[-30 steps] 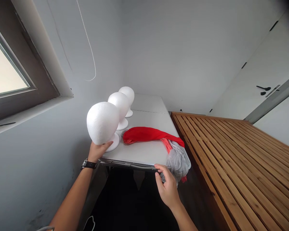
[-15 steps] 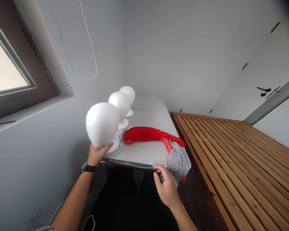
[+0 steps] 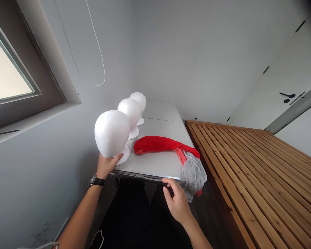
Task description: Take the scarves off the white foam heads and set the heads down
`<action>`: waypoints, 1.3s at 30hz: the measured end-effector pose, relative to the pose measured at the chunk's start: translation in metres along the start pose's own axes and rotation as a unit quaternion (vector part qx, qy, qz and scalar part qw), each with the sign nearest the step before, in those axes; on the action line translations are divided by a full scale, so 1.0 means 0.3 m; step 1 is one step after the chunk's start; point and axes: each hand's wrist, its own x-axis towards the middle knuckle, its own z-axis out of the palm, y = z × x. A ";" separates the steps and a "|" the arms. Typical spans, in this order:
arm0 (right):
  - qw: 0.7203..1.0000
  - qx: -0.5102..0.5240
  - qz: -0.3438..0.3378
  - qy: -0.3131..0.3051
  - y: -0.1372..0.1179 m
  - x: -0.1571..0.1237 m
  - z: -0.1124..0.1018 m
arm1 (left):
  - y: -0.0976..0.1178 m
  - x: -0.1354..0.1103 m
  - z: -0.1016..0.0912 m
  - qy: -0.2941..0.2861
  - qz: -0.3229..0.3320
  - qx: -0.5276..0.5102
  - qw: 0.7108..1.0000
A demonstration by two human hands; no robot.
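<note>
Three white foam heads stand in a row along the left side of a white folding table [image 3: 158,162]. My left hand [image 3: 106,165], with a watch on the wrist, grips the nearest foam head [image 3: 112,133] at its neck, just above its round base. My right hand [image 3: 177,200] hovers at the table's near edge, fingers loosely curled and apart, holding nothing, right beside a grey cloth [image 3: 194,176] that hangs over the corner. A red cloth [image 3: 158,144] lies across the tabletop and runs into the grey one.
The second foam head [image 3: 131,110] and the third foam head [image 3: 138,102] stand further back by the grey wall. A wooden slatted platform [image 3: 248,166] abuts the table's right side. A window [image 3: 7,76] is at upper left. The floor under the table is dark.
The nearest foam head was tipped slightly up and back, then settled over its base. My right hand has slid a little left along the table edge.
</note>
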 end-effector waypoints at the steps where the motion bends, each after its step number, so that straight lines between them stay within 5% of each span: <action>1: 1.000 0.000 -0.001 -0.002 -0.003 0.000 -0.001 | -0.003 -0.001 0.000 -0.003 -0.002 0.002 1.000; 14: 0.999 0.004 -0.016 -0.029 -0.010 -0.008 -0.003 | 0.014 0.001 0.016 -0.001 -0.014 0.026 1.000; 31: 0.999 0.010 -0.013 -0.045 -0.017 -0.009 0.012 | 0.050 -0.044 0.032 -0.014 0.023 0.193 0.981; 39: 0.999 -0.002 -0.013 -0.045 -0.015 -0.020 -0.010 | 0.045 -0.030 0.029 -0.023 0.003 0.164 0.986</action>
